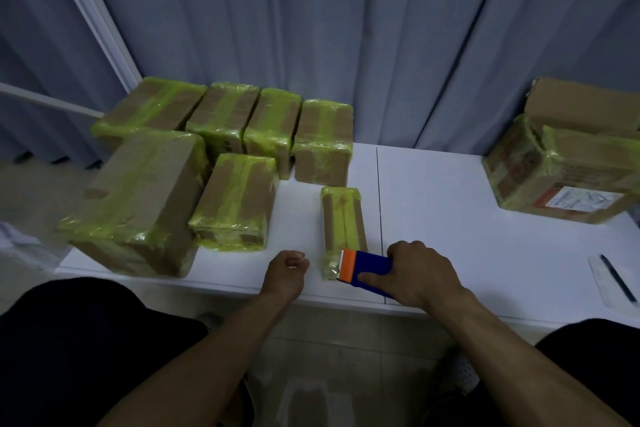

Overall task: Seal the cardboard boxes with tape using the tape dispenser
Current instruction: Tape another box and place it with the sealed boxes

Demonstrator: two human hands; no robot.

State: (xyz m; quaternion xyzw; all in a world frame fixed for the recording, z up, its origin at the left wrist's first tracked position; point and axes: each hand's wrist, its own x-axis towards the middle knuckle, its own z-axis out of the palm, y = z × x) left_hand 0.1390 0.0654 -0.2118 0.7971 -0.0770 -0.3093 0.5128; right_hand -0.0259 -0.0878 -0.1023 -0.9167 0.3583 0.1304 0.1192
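At the near edge of a white table point(450, 201), gripping a blue tape dispenser point(372, 267) in the right hand point(424, 274), with the thumb laid along its near side and the fingers wrapped over the far side. Setting the dispenser's orange end on the near end of a small narrow cardboard box point(343, 218), already striped lengthwise with yellow-green tape and lying just left of the table's middle seam point(379, 191), close to the near edge. Resting the left hand point(287, 270) just left of that box at the near edge, curled into a loose fist with nothing visible inside, apart from the box. Toward the near left corner, a large taped box point(138, 201), blurred, with a medium taped box point(235, 198) just beside it on the right. Behind these, along the far edge of the left half, a row of four more taped boxes point(225, 107) set side by side. At the far right corner, a bigger taped box with a printed label point(568, 177), and an untaped brown box point(585, 104) stacked on top. By the near right corner, a dark pen point(618, 277) lying across a slip of paper point(601, 276). Beyond the far edge, a grey-blue curtain point(346, 28)
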